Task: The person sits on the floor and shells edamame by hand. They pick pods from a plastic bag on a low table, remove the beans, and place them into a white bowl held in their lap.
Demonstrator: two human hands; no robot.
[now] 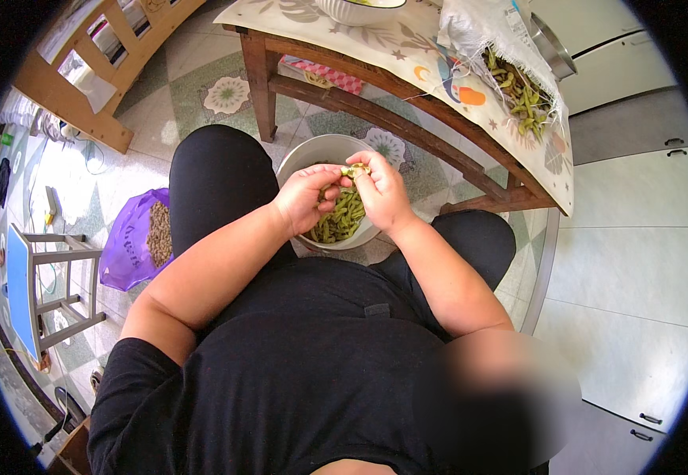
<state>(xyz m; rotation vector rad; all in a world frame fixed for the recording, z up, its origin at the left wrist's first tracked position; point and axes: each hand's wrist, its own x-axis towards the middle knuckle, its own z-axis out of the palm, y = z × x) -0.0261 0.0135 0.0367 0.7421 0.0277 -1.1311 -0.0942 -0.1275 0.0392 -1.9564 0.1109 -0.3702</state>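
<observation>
Between my two hands is a green soybean pod (356, 171), held by the fingertips and apparently split, with pale green showing. My left hand (308, 193) pinches its left end, the other fingers curled towards the palm; a bit of green shows by those fingers, too small to tell what. My right hand (381, 191) grips the other end with thumb and index finger. Both hands are above a whitish bucket (298, 158) that stands on the floor between my knees. Inside it lies a heap of green pods (344, 218), partly hidden by my hands.
Ahead stands a wooden table (259, 89) with a patterned cloth (421, 59). It bears a white bowl (355, 13) and a woven sack (480, 27) spilling pods (519, 98). A purple bag (127, 249) and a blue-topped stool (18, 291) are at left, cabinets (625, 261) at right.
</observation>
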